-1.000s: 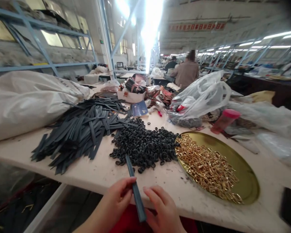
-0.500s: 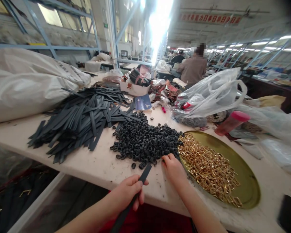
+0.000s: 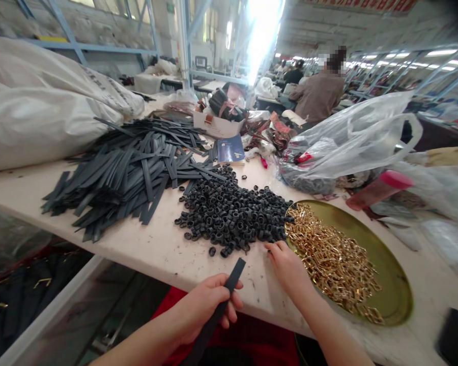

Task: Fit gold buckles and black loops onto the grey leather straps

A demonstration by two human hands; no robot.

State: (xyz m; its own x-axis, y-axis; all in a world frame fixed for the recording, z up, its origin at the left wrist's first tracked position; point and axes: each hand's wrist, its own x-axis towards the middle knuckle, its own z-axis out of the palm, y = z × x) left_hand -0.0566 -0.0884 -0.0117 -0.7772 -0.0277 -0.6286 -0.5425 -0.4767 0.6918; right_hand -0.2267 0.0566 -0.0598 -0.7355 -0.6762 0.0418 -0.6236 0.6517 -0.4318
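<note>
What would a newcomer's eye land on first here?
Probably the gold metal pieces heaped on the round brass-coloured tray, right of centre on the pale table. Next, the mound of small black loops beside the tray's left edge, with the big pile of dark strips further left. The glaring light at top centre also pulls the eye.

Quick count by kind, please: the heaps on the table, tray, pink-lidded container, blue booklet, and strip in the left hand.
Heap of dark strips: 1
Heap of black rings: 1
Heap of gold buckles: 1
Round tray: 1
Pink-lidded container: 1
Blue booklet: 1
Held strip, left hand: 1
Total: 7
Pieces within heaps overlap too much to count.
</note>
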